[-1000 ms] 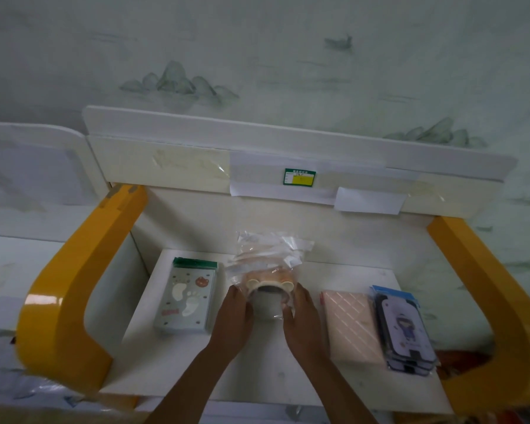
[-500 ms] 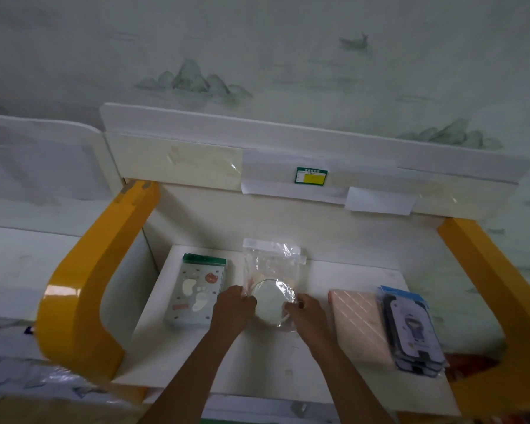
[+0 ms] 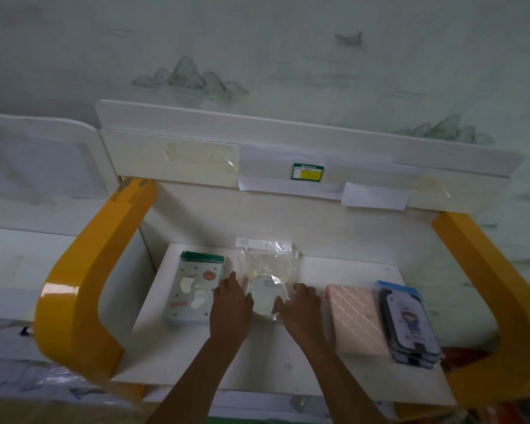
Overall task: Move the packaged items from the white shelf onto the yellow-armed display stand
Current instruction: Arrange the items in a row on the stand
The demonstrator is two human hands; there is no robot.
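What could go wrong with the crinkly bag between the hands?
1. The clear plastic bag with the round item looks slippery and lies flat on the stand's surface; the left hand and right hand only flank it, so any further nudge may skew it.
2. The green-topped footprint package sits right beside the left hand, so pulling away might knock it crooked.

I think I am looking at a shop, because small wrapped packs (image 3: 196,289) lie in a row on a display stand (image 3: 288,356) with yellow arms (image 3: 83,286), and a green and yellow price tag (image 3: 308,172) sticks above them mid-frame.
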